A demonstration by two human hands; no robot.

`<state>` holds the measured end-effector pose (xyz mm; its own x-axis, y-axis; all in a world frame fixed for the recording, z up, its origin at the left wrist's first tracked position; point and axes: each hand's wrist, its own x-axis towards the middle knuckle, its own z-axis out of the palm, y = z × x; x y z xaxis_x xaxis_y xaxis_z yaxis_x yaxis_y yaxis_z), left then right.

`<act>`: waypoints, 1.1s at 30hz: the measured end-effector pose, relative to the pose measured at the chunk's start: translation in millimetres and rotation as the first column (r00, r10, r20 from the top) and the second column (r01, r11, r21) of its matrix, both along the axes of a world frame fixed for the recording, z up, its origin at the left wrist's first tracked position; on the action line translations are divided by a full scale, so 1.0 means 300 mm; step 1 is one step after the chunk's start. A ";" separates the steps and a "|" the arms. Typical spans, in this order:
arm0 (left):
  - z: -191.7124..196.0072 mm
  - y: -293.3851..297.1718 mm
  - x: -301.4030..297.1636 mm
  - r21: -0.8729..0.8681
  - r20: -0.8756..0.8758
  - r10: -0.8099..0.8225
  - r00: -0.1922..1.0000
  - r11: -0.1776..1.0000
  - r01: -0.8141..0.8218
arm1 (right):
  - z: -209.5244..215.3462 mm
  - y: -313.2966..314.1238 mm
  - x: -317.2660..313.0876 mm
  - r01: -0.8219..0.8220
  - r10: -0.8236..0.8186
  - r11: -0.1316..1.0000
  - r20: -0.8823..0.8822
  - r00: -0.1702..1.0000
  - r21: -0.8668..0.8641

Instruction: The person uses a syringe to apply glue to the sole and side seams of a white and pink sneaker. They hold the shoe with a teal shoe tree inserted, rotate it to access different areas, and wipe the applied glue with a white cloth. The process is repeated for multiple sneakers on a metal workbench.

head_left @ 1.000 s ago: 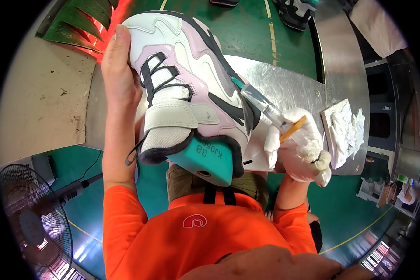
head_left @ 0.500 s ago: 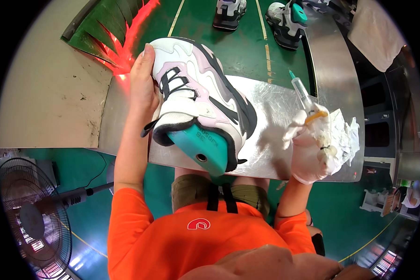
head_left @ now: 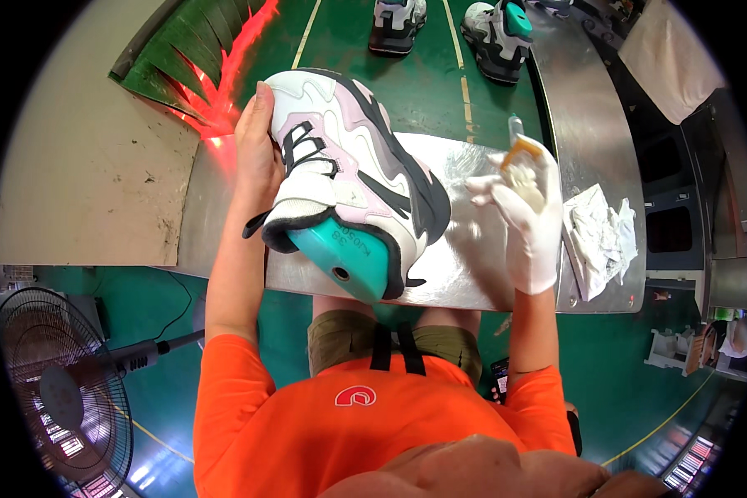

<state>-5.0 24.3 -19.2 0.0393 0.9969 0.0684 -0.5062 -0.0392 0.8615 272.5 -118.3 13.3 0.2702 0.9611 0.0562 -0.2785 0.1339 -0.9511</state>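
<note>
A white, pink and black sneaker [head_left: 344, 158] hangs tilted over the metal worktop, with a teal shoe last [head_left: 344, 259] filling its collar. My bare left hand [head_left: 259, 137] grips it at the toe end, thumb on the upper. My right hand [head_left: 523, 207], in a white glove, is to the right of the shoe, apart from it. Its fingers curl around a clear syringe [head_left: 515, 126], which points away from me and is partly hidden by the hand. An orange-brown strip [head_left: 521, 153] shows across the syringe at the fingers; its kind is unclear.
Crumpled white cloths [head_left: 598, 241] lie on the worktop [head_left: 465, 257] beside my right hand. Beyond is a green conveyor belt [head_left: 340, 50] carrying more sneakers [head_left: 498, 41]. Red light falls on a green slitted flap [head_left: 174, 66] at far left. A fan [head_left: 62, 382] stands lower left.
My right hand has moved left and away from me with the syringe, off the cloths. The shoe has shifted slightly left in my left hand. The sneakers on the belt appear slightly farther left.
</note>
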 end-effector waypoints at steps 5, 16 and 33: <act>0.018 -0.030 0.004 0.075 -0.043 0.092 0.995 0.993 -0.089 | -0.022 0.097 -0.083 -0.035 0.042 0.998 0.155 0.987 -0.052; 0.054 -0.069 0.014 0.136 -0.046 0.095 0.994 0.987 -0.088 | -0.019 0.165 -0.137 -0.079 0.095 0.994 0.262 0.960 -0.073; 0.043 -0.064 0.007 0.118 -0.049 0.103 0.993 0.988 -0.097 | -0.023 0.186 -0.133 -0.116 0.128 0.992 0.290 0.948 -0.059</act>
